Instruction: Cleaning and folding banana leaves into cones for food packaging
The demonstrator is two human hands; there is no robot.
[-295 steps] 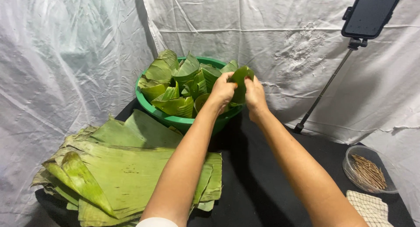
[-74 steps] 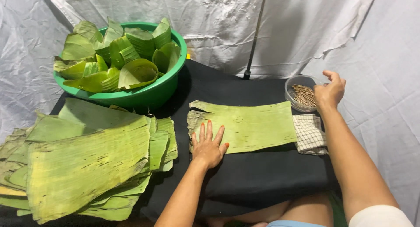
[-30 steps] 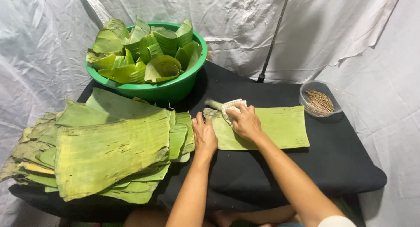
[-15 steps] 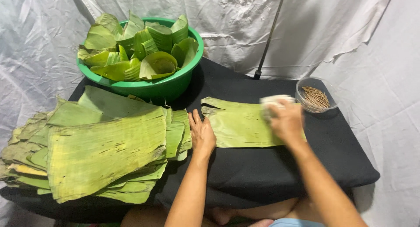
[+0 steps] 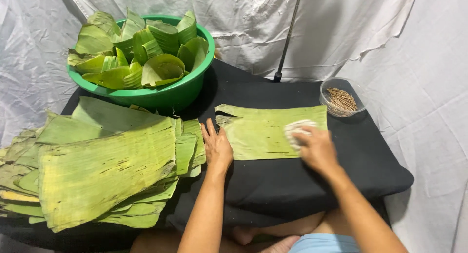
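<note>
Single banana leaf (image 5: pixel 265 131) spread flat on the black cloth-covered surface (image 5: pixel 302 184), roughly rectangular, matte green with fine parallel ribbing, left edge ragged and slightly folded. Left hand (image 5: pixel 217 145) pressed palm-down, fingers together and extended, at the leaf's left edge, touching it. Right hand (image 5: pixel 317 148) curled over a pale waffle-textured cloth (image 5: pixel 296 129), held against the leaf's right half; hand and cloth slightly blurred.

Stack of leaves (image 5: pixel 102 165) to the left, many layers, broad and flat, yellow-green with brown flecks and frayed margins, overhanging the surface's near-left edge. Stack's right edge just beside the left hand.

Green plastic basin (image 5: pixel 185 89), round and glossy, at the back left, filled with leaf cups (image 5: pixel 161 70) — folded, conical or bowl-shaped, ribbed, nested loosely. Basin touching the stack's far edge.

Small clear round tub (image 5: pixel 341 98) at the back right, near the leaf's far right corner, holding thin brown sticks (image 5: pixel 341 99).

Dark slim pole (image 5: pixel 287 38) rising behind the surface. Wrinkled white sheeting (image 5: pixel 370 29) all round as backdrop.
</note>
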